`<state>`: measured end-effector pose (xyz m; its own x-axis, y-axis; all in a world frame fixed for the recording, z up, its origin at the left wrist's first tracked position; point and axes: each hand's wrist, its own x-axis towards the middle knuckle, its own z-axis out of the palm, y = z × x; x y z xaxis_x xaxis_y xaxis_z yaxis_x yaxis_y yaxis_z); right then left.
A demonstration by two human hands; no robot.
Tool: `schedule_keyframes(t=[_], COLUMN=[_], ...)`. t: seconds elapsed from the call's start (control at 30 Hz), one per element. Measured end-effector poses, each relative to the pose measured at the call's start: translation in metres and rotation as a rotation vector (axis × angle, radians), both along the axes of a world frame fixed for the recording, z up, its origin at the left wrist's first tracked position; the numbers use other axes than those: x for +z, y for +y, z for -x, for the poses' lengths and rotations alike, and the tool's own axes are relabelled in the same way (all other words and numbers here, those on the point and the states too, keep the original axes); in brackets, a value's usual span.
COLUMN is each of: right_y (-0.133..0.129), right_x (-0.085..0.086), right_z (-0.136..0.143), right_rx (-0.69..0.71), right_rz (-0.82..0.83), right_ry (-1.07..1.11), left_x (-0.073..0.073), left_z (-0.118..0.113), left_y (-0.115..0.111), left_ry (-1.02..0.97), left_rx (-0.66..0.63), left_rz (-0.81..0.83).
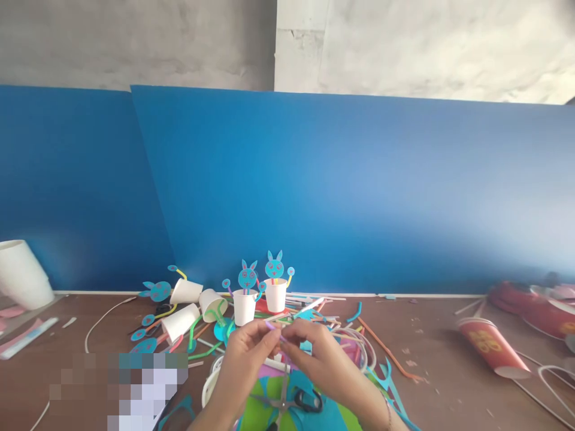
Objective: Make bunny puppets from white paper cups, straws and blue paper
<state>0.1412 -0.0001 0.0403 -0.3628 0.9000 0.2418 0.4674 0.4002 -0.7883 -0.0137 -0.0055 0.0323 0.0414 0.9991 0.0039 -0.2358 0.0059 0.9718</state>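
My left hand [252,350] and my right hand [317,350] are close together at the lower middle, fingertips pinched. Between them runs a short purple straw [270,325], partly covered by the fingers. Below the hands lie open scissors [283,404] on green and blue paper [330,416]. Just behind, two upright white paper cups [245,308] carry blue rabbit heads [247,278] with straw arms. Loose coloured straws [314,305] spread around the hands.
Several white cups [180,323] with blue paper parts lie tipped to the left. Stacked white cups [24,275] lean at the far left. On the right, a red cup [492,347] lies on its side beside white cables [550,383]. A blue panel [336,191] stands behind the table.
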Motion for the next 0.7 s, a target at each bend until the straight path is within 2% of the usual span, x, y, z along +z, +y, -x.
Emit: schedule_keyframes(t=[0.2,0.33,0.47,0.57,0.7], right_y=[-0.0005,-0.0037,-0.0062,-0.0066,-0.0055], right_x=[0.0001,0.0016,0.0018,0.0037,0.0074], right_z=[0.0017,0.0053,0.005,0.0036,0.001], right_rx=[0.029,-0.02,-0.071,-0.032,-0.058], right_rz=[-0.135,-0.084,-0.099,-0.131,-0.079], right_ry=[0.049,0.069,0.011,-0.025,-0.047], left_x=[-0.0049,-0.0068,-0.0078,-0.009,-0.0059], left_z=[0.0003,-0.003,-0.0044,-0.005,-0.0051], left_y=[-0.0024,-0.0048,-0.0044,-0.0046,-0.0076], left_ry=[0.078,0.032,-0.02,-0.025,-0.032], left_rx=[0.023,0.087,0.04,0.015,0.052], left_rz=[-0.06,-0.056,-0.021,-0.066,-0.029])
